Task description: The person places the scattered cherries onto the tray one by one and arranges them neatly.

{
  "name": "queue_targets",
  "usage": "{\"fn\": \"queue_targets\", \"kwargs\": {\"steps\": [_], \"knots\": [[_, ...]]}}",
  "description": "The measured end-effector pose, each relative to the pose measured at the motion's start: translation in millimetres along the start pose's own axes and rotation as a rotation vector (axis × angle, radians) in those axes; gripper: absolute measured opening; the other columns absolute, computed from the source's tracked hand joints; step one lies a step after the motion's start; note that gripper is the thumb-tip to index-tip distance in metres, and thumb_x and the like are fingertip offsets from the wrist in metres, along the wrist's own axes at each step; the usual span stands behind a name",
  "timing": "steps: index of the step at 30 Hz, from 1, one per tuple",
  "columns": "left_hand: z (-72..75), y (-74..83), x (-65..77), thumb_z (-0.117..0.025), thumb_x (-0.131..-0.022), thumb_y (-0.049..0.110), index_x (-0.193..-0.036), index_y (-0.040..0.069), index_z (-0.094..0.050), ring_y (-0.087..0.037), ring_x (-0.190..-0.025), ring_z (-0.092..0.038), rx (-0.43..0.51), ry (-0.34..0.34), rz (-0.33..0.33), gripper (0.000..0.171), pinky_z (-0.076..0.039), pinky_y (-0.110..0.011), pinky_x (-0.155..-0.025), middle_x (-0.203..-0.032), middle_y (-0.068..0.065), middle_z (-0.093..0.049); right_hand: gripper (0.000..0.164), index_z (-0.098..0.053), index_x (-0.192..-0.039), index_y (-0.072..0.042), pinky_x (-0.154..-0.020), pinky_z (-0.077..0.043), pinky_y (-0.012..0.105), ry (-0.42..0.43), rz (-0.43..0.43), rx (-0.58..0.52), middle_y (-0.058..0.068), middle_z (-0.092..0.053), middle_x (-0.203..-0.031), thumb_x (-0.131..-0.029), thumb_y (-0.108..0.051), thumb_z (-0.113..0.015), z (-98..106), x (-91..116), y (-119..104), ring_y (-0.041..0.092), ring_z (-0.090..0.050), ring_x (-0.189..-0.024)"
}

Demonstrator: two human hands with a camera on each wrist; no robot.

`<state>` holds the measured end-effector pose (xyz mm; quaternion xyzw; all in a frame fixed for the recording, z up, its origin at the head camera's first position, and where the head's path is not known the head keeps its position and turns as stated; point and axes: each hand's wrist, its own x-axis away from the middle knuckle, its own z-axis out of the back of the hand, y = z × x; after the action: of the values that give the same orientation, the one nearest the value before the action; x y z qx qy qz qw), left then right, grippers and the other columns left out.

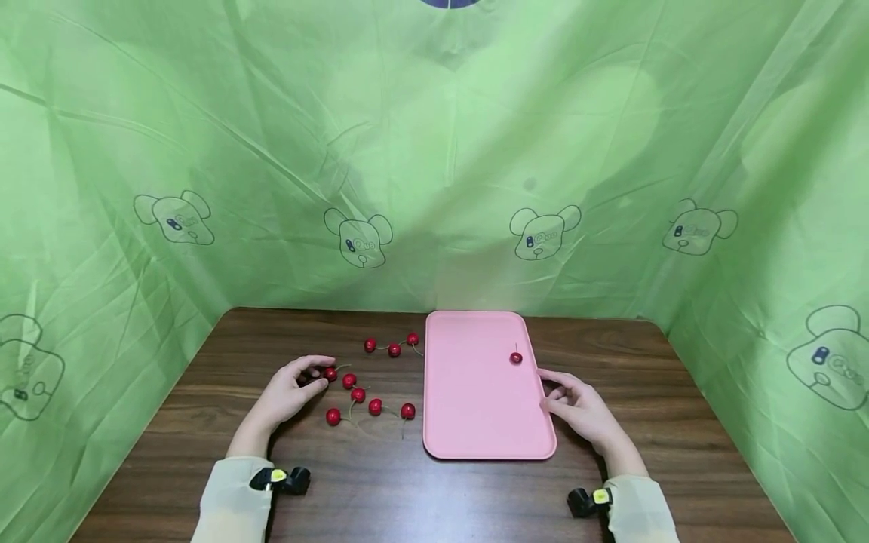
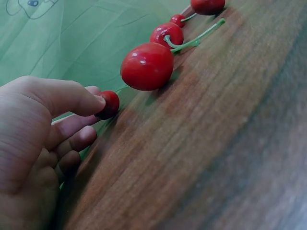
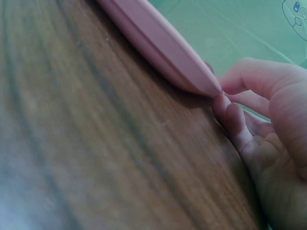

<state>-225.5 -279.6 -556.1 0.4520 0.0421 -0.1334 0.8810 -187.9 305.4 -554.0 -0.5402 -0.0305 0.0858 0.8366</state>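
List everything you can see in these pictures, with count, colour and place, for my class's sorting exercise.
Tray: 1, pink, on the table, right of the loose cherries
Tray cherry: 1, red, on the tray near its right edge
Loose cherries: 8, red, on the table left of the tray
Pinched cherry: 1, red, in the left hand's fingers
Table: 1, brown wood grain, beneath the tray
Curtain: green, printed with outlined animal heads, behind and beside the table
Wrist devices: 2, black with yellow, one per wrist
Sleeves: 2, pale, one per arm
Left hand: 1, pinching a cherry
Right hand: 1, gripping the tray's right edge
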Motion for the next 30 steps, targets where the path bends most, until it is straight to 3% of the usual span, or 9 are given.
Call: {"fn": "queue_targets", "kwargs": {"steps": [7,17,30], "knots": [[-1.3,-2.2,0.6,-0.080,-0.098,0.005,-0.131,0.014,-0.077,-0.020,-0.102,-0.064,-0.058,0.005,-0.025,0.035,-0.052,-0.035,-0.088,-0.112,-0.002,-0.075,0.055,-0.065,-0.150,-0.006,-0.080,-0.056,0.024,0.006,-0.007,-0.003,0.014,-0.073,-0.102,-0.098,-0.006,-0.081,-0.6,1.1,0.7,0.016,-0.069,-0.090],[-0.6,-0.6,-0.9,-0.081,-0.099,0.008,-0.131,0.014,-0.077,-0.022,-0.104,-0.066,-0.060,-0.005,-0.022,0.033,-0.053,-0.039,-0.090,-0.118,-0.003,-0.076,0.056,-0.064,-0.151,-0.006,-0.079,-0.056,0.025,0.001,-0.028,-0.017,0.017,-0.071,-0.108,-0.098,-0.005,-0.080,0.0,0.5,-1.3,0.017,-0.068,-0.092],[-2.0,-1.8,-0.7,-0.083,-0.098,0.009,-0.125,0.016,-0.079,-0.018,-0.102,-0.066,-0.104,0.024,-0.028,0.029,-0.052,-0.036,-0.089,-0.114,0.000,-0.076,0.055,-0.064,-0.151,-0.005,-0.079,-0.055,0.025,-0.003,-0.014,-0.012,0.016,-0.071,-0.103,-0.098,-0.005,-0.080,0.6,-0.1,-2.9,0.016,-0.068,-0.089]]}}
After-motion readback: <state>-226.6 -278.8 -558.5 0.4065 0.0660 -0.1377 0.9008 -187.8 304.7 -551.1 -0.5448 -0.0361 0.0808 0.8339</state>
